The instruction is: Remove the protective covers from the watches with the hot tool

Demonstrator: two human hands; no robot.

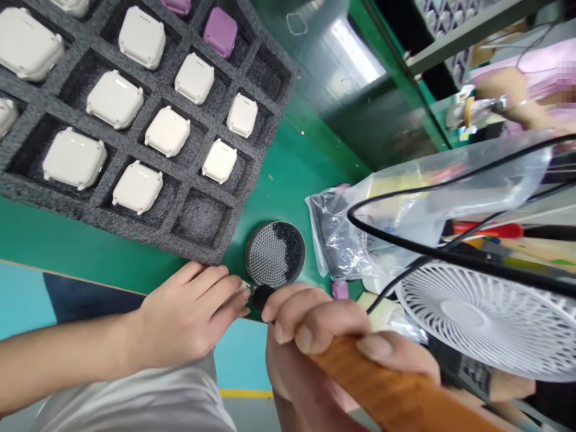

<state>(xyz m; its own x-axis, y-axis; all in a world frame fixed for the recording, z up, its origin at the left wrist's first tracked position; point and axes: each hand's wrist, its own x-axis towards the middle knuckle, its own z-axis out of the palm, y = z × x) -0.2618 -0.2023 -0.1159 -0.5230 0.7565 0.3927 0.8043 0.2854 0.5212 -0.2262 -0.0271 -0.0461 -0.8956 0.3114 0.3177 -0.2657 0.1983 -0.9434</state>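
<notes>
My left hand point(193, 312) is closed around a small white piece point(243, 287), which its fingers mostly hide; it looks like the white watch cases point(166, 132) in the foam tray. Wrapped round an orange-bodied screwdriver point(360, 375), my right hand point(324, 318) points its black nose at the left fingertips. The tool's tip meets the white piece or comes very close to it. Just beyond both hands stands a round grey dish point(266, 255) with a dimpled floor and many tiny black screws point(292, 246) heaped on one side.
The grey foam tray point(184, 180) holds white cases and a few purple ones point(220, 32) on the green table point(288, 162). Right of the dish are a clear plastic bag point(342, 234), a looping black cable point(405, 240) and a white fan point(486, 318). Another person's arm point(508, 90) appears upper right.
</notes>
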